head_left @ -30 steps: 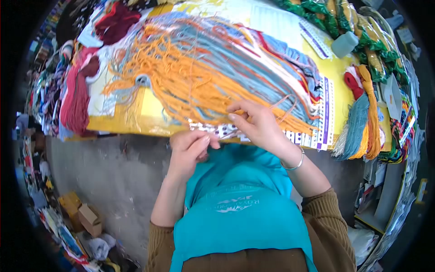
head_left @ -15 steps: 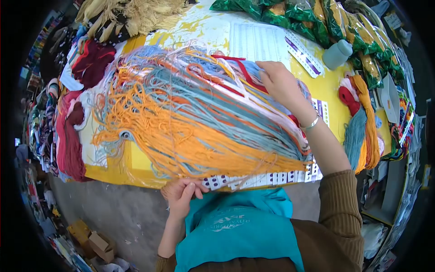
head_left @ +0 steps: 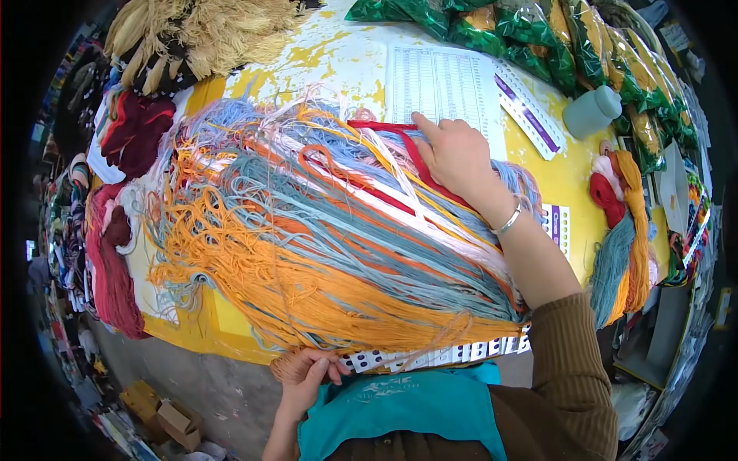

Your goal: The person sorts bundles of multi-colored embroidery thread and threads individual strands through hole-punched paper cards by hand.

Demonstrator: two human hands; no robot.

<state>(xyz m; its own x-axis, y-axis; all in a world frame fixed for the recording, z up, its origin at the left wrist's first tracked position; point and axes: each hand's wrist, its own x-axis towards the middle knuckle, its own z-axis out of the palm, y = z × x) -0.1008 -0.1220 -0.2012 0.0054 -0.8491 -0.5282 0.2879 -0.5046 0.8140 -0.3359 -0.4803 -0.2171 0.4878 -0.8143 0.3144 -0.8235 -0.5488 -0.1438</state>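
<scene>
A wide fan of loose embroidery threads in orange, teal, pink, red and blue spreads over the yellow table. My left hand is closed at the near edge, around a tan thread skein. A tan strand lies across the orange threads above that hand. My right hand reaches over the far side of the fan, its index finger stretched out. That fingertip is by the lower edge of a printed sheet, beside a dark red thread. Contact at the fingertip is not clear.
Punched thread cards lie at the far right, with a pale green bottle beside them. Green packets fill the back right. Skeins hang at the right edge. Dark red threads lie at left, cream tassels behind.
My right hand has shifted slightly left along the sheet's lower edge, its index finger now more extended. My left hand keeps its hold on the tan skein. The whole view has tilted somewhat.
</scene>
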